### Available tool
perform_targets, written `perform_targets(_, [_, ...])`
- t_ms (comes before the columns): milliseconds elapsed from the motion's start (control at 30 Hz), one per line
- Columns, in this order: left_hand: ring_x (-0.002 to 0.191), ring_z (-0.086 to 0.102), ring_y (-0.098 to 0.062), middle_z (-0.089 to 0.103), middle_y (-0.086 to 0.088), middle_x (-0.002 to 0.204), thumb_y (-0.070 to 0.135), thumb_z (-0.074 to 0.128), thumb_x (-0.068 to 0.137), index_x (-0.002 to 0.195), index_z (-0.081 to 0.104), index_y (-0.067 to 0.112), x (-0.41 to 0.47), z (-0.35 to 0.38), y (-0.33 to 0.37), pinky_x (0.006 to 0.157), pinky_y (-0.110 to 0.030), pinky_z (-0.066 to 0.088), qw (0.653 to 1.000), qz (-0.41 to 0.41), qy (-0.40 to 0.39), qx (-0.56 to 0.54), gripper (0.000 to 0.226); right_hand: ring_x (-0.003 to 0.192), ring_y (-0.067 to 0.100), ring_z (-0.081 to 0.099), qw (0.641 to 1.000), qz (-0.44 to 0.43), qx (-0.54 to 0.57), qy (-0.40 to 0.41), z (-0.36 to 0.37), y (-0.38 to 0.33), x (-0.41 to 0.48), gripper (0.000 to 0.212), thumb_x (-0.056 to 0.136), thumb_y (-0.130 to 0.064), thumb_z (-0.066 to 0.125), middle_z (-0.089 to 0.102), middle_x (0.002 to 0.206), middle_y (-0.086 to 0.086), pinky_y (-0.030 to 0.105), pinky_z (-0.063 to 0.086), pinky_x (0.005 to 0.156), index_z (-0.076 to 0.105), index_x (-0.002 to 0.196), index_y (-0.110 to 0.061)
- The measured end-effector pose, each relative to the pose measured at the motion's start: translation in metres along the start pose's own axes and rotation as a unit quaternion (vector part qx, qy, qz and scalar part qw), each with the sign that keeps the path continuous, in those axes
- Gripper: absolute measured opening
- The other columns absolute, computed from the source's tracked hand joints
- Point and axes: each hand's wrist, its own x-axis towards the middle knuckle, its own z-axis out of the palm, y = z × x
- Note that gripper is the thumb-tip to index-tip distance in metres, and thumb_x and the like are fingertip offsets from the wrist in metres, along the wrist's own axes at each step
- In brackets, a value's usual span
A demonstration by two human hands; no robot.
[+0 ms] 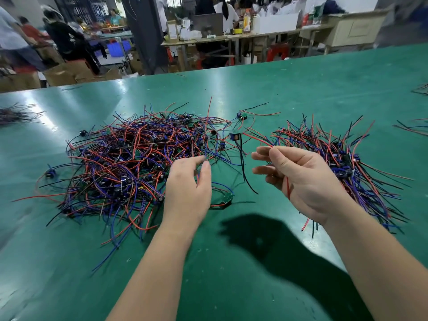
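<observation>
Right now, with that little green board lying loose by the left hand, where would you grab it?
Pinch the board by two opposite edges, from straight above. It lies face up on the table, clear of the pile, with its wires trailing left. The left hand is nearest.

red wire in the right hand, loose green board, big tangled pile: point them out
red wire point(287, 188), head view, its lower vertical stretch
green board point(228, 197), head view, board face
tangled pile point(129, 163), head view, pile middle
</observation>
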Motion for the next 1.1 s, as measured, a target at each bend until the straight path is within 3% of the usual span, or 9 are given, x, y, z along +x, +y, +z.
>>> perform_targets(167, [0.096, 0.067, -0.009, 0.073, 0.001, 0.099, 0.015, 0.049, 0.098, 0.104, 0.070, 0.014, -0.007, 0.001, 0.022, 0.090, -0.023, 0.050, 0.959, -0.006, -0.099, -0.264, 0.021, 0.071, 0.015, 0.069, 0.999, 0.005, -0.015, -0.038, 0.005, 0.004, -0.003, 0.020, 0.073, -0.025, 0.061, 0.074, 0.088, 0.005, 0.017, 0.049, 0.062, 0.077, 0.081, -0.016])
perform_targets(233, [0.089, 0.070, -0.016, 0.075, -0.004, 0.092, 0.015, 0.047, 0.098, 0.098, 0.071, 0.012, -0.008, 0.002, 0.028, 0.085, -0.026, 0.053, 0.914, -0.054, -0.134, -0.378, 0.024, 0.072, 0.015, 0.068, 0.998, 0.007, -0.027, -0.050, 0.006, 0.005, -0.004, 0.021, 0.073, -0.025, 0.062, 0.074, 0.088, 0.005, 0.017, 0.049, 0.062, 0.078, 0.084, -0.015])
perform_targets(300, [0.082, 0.071, -0.018, 0.075, -0.007, 0.089, 0.032, 0.047, 0.093, 0.095, 0.070, 0.012, -0.007, 0.001, 0.032, 0.075, -0.022, 0.054, 0.855, -0.124, -0.154, -0.479, 0.030, 0.070, 0.014, 0.066, 0.996, 0.005, -0.053, -0.066, 0.007, 0.006, -0.004, 0.024, 0.072, -0.027, 0.064, 0.074, 0.087, 0.006, 0.017, 0.046, 0.061, 0.078, 0.088, -0.016])
perform_targets(400, [0.075, 0.072, -0.021, 0.074, -0.011, 0.086, 0.051, 0.047, 0.080, 0.095, 0.065, 0.007, -0.001, -0.002, 0.032, 0.070, -0.024, 0.057, 0.803, -0.200, -0.125, -0.547, 0.050, 0.063, 0.014, 0.061, 0.992, -0.002, -0.095, -0.083, 0.006, 0.007, -0.005, 0.025, 0.069, -0.029, 0.066, 0.072, 0.080, 0.007, 0.020, 0.041, 0.057, 0.078, 0.086, -0.016])
perform_targets(567, [0.062, 0.069, -0.015, 0.074, -0.002, 0.087, 0.027, 0.056, 0.086, 0.093, 0.062, 0.014, -0.002, -0.005, 0.032, 0.061, -0.021, 0.055, 0.803, -0.193, -0.108, -0.554, 0.016, 0.060, 0.012, 0.058, 0.977, 0.005, -0.180, -0.116, 0.001, 0.006, -0.006, 0.018, 0.071, -0.027, 0.066, 0.071, 0.071, 0.002, 0.024, 0.041, 0.059, 0.078, 0.083, -0.022])
perform_targets(667, [0.055, 0.065, -0.010, 0.073, 0.001, 0.089, 0.029, 0.065, 0.071, 0.098, 0.065, 0.017, -0.002, -0.006, 0.032, 0.056, -0.017, 0.053, 0.798, -0.190, -0.113, -0.561, 0.029, 0.066, 0.012, 0.059, 0.966, 0.021, -0.228, -0.125, -0.002, 0.004, -0.007, 0.024, 0.068, -0.034, 0.070, 0.071, 0.071, 0.004, 0.025, 0.042, 0.063, 0.079, 0.087, -0.021])
perform_targets(800, [0.044, 0.053, -0.004, 0.070, 0.002, 0.078, 0.024, 0.068, 0.070, 0.092, 0.070, 0.017, -0.004, -0.007, 0.033, 0.046, -0.014, 0.047, 0.812, -0.174, -0.123, -0.544, 0.023, 0.071, 0.009, 0.058, 0.963, 0.025, -0.253, -0.089, -0.002, 0.002, -0.004, 0.023, 0.071, -0.041, 0.077, 0.071, 0.079, -0.004, 0.019, 0.041, 0.058, 0.076, 0.091, -0.029])
perform_targets(933, [0.041, 0.049, -0.006, 0.069, 0.006, 0.068, 0.010, 0.073, 0.079, 0.089, 0.072, 0.021, -0.009, -0.003, 0.030, 0.045, -0.017, 0.045, 0.905, -0.058, -0.139, -0.398, 0.016, 0.069, 0.011, 0.054, 0.983, 0.017, -0.179, -0.030, -0.003, 0.001, 0.000, 0.033, 0.075, -0.046, 0.060, 0.067, 0.079, -0.005, 0.022, 0.036, 0.056, 0.076, 0.091, -0.022])
perform_targets(1100, [0.049, 0.039, -0.003, 0.065, 0.014, 0.066, 0.022, 0.069, 0.077, 0.089, 0.075, 0.036, -0.019, 0.005, 0.029, 0.048, -0.019, 0.037, 0.948, 0.055, -0.146, -0.276, 0.020, 0.052, 0.009, 0.051, 0.991, -0.026, -0.130, -0.024, 0.005, 0.005, -0.002, 0.025, 0.064, -0.032, 0.077, 0.066, 0.064, 0.000, 0.016, 0.038, 0.047, 0.074, 0.080, -0.014])
